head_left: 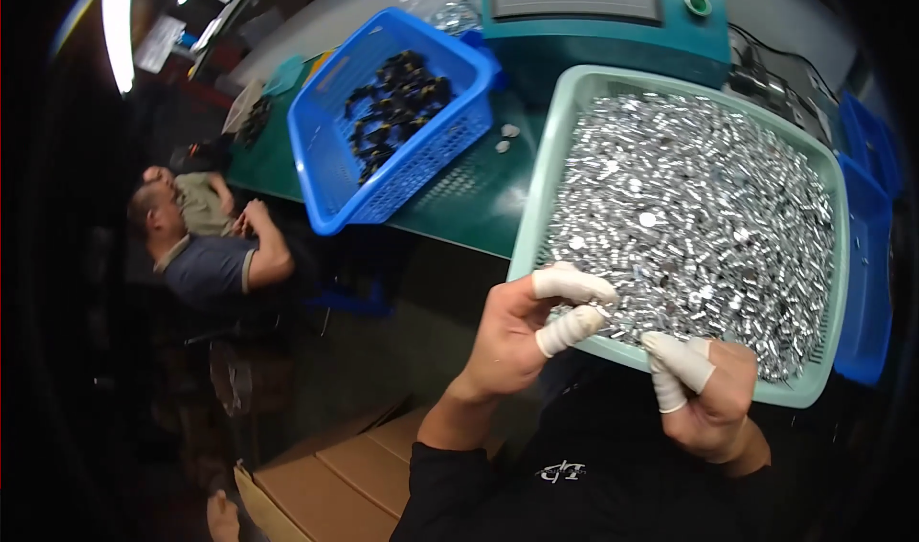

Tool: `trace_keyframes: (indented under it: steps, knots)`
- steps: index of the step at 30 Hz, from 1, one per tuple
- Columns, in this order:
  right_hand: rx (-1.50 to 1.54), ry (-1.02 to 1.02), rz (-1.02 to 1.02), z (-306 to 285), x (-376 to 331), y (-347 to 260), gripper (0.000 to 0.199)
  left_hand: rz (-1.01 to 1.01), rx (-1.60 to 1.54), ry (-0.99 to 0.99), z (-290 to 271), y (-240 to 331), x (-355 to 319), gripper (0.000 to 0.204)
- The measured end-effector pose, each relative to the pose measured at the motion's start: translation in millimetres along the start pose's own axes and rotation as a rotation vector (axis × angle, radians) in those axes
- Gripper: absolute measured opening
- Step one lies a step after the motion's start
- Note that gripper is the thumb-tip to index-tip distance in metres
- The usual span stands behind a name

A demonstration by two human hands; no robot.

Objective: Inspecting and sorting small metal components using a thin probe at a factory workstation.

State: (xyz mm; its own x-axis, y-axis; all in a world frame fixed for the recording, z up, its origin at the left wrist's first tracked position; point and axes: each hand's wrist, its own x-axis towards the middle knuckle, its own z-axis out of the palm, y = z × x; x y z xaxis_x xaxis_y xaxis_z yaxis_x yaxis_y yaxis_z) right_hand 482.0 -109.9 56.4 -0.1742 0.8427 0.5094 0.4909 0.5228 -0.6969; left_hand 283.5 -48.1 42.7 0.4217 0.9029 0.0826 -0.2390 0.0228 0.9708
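Pinched together, thumb and forefinger of the left hand [512, 336], both in white finger cots, tips meeting at the near rim of the pale green basket [536, 207]; whether a small metal piece sits between them, cannot tell. Curled likewise, the right hand [713, 398], cotted fingertips [682, 360] drawn close together just beside the same near rim, nothing visibly clamped between them.

Directly beyond both pinches: a heaped mass of small shiny metal parts [689, 207] filling the green basket almost to its rim. Touching the left fingertips or merely just behind them: cannot tell. Between the two hands, only the basket's near wall and a dark shirt below.

Farther out from the left pinch, up and to the left: a blue plastic basket [330, 159] tilted on the green tabletop [469, 197], a cluster of black parts [397, 101] inside. Beyond the green basket: a teal machine [613, 34] with a grey screen. Off the right hand's outer side: more blue bins [866, 283], close against the green basket.

Well apart to the left, past the table edge: another person [206, 245] reclining, arms raised. Below the left wrist: cardboard boxes [354, 475] on the floor.
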Motion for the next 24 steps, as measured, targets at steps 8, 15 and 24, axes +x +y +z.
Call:
trace_keyframes:
  steps: [8, 15, 24]
  knots:
    - [-0.087, 0.08, -0.043, 15, -2, -1, 0.016, -0.001, -0.048, 0.028, 0, 1, -6, 0.018]
    - [-0.025, -0.022, -0.177, 15, 1, -1, 0.021, 0.003, -0.214, -0.031, -18, -2, -8, 0.021]
    - [0.061, 0.053, -0.118, 19, -2, 6, 0.034, 0.143, 0.027, 0.038, -13, -2, -9, 0.02]
